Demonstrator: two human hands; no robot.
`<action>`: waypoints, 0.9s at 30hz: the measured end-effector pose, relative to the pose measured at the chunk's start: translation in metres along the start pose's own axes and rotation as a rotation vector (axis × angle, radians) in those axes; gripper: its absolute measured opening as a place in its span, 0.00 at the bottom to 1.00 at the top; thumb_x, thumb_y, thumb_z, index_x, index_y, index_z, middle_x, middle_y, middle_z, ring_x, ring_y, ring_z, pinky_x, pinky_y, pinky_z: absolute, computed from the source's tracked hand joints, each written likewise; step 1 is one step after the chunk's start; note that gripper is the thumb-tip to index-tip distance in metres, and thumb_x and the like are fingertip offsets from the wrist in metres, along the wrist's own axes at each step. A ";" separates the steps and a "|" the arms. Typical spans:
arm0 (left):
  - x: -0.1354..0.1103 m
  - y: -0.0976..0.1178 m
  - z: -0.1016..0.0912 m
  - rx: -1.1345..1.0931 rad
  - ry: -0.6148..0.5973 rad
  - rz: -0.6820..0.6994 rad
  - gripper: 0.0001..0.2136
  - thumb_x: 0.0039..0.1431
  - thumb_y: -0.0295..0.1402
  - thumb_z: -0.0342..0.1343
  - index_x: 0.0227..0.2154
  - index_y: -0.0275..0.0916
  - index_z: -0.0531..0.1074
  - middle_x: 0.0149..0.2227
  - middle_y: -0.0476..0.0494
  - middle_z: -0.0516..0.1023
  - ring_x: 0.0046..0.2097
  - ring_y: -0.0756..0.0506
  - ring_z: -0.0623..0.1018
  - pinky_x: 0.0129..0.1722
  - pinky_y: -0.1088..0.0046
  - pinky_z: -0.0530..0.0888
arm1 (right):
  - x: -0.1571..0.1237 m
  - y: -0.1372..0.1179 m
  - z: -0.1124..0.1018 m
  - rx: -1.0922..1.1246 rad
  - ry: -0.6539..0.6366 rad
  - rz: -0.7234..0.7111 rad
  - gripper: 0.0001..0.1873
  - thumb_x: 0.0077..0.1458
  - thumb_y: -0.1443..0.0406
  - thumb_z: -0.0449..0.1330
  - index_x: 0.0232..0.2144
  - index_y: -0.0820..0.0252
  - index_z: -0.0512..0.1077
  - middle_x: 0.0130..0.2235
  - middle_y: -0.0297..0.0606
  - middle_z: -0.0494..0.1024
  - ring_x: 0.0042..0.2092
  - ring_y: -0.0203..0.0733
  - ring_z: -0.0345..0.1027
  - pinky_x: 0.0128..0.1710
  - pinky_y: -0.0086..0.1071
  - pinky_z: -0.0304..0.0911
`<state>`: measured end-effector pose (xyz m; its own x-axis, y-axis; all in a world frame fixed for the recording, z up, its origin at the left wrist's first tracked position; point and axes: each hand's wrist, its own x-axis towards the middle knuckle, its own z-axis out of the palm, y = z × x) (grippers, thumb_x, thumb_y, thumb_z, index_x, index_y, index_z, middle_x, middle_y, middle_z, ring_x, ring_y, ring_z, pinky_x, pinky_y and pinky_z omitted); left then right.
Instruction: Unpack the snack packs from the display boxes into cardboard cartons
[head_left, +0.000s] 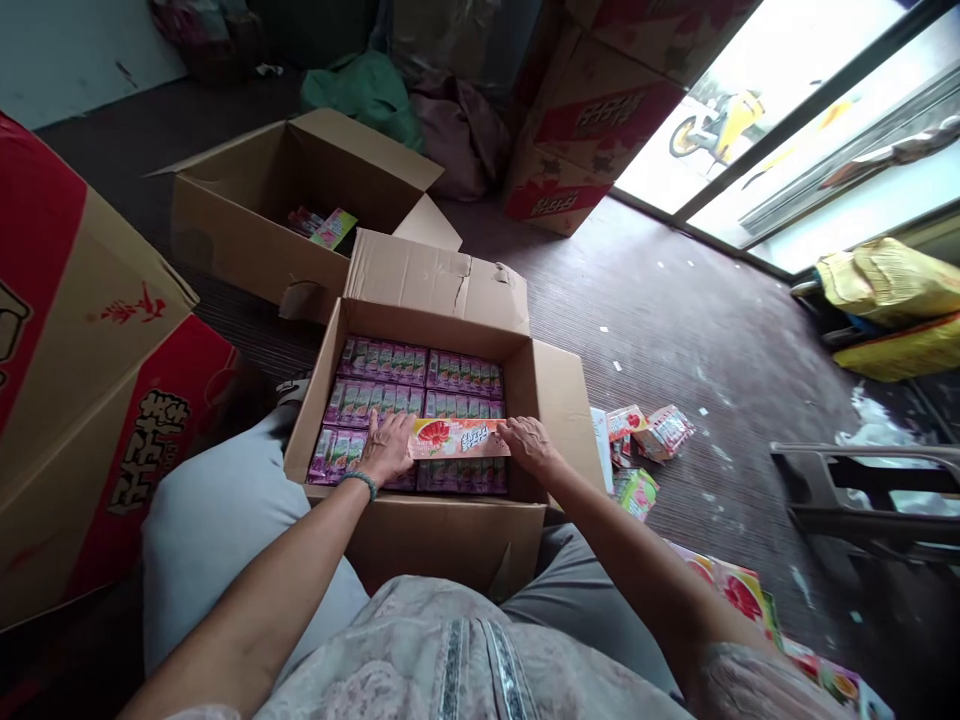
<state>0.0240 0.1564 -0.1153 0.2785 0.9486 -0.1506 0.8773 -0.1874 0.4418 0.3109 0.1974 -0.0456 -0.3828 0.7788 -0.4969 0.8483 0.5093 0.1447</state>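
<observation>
Between my two hands is a long, flat orange-pink printed piece of packaging (461, 438) with a red fruit picture. My left hand (389, 447) grips its left end, and my right hand (528, 443) has its fingers closed on the right end. Whether it is a flat card or a thin box I cannot tell. It is over an open cardboard box (450, 515) between my legs. Rows of purple packets (465, 373) fill that box, partly covered by my hands and the orange-pink piece.
Behind stands another open cardboard box (255, 235) with a few colourful packs (334, 228) inside. A large red-and-tan carton (97, 400) rises at the left. Loose packs (664, 432) lie on the floor at right, near a grey plastic frame (847, 490). Stacked cartons (577, 130) stand by the glass door.
</observation>
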 end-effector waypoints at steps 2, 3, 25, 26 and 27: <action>0.000 0.000 -0.001 -0.002 -0.010 -0.013 0.31 0.47 0.25 0.53 0.58 0.35 0.62 0.59 0.32 0.70 0.61 0.33 0.66 0.66 0.39 0.46 | -0.001 0.003 0.002 0.027 -0.007 0.032 0.15 0.66 0.65 0.48 0.47 0.60 0.73 0.43 0.45 0.78 0.44 0.42 0.70 0.43 0.33 0.57; 0.000 -0.001 -0.001 -0.001 -0.005 -0.017 0.31 0.48 0.25 0.53 0.58 0.35 0.62 0.59 0.32 0.70 0.62 0.33 0.66 0.66 0.39 0.47 | -0.002 0.005 0.001 0.036 -0.012 0.058 0.15 0.66 0.65 0.49 0.46 0.60 0.74 0.41 0.45 0.79 0.43 0.42 0.71 0.41 0.32 0.57; 0.044 -0.036 -0.040 -0.532 0.212 -0.782 0.35 0.56 0.57 0.51 0.57 0.34 0.64 0.58 0.26 0.70 0.59 0.34 0.71 0.55 0.57 0.69 | -0.054 -0.005 -0.074 0.420 0.528 0.418 0.30 0.54 0.50 0.58 0.56 0.57 0.65 0.47 0.45 0.75 0.36 0.43 0.71 0.30 0.32 0.61; 0.049 -0.043 -0.042 -0.481 0.229 -0.883 0.36 0.53 0.57 0.54 0.55 0.30 0.65 0.58 0.21 0.68 0.61 0.29 0.68 0.56 0.52 0.67 | -0.073 0.019 -0.073 0.434 0.577 0.503 0.29 0.54 0.49 0.58 0.54 0.56 0.67 0.44 0.44 0.76 0.34 0.44 0.71 0.30 0.33 0.62; 0.054 -0.050 -0.042 -0.446 0.231 -0.968 0.37 0.50 0.55 0.57 0.54 0.27 0.65 0.58 0.16 0.67 0.62 0.25 0.65 0.56 0.47 0.66 | -0.095 0.044 -0.066 0.454 0.631 0.605 0.28 0.55 0.49 0.57 0.54 0.55 0.68 0.39 0.43 0.78 0.32 0.45 0.71 0.29 0.35 0.62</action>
<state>-0.0213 0.2281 -0.1081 -0.5750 0.6781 -0.4579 0.4515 0.7297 0.5136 0.3606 0.1703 0.0648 0.1493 0.9815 0.1196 0.9748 -0.1258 -0.1841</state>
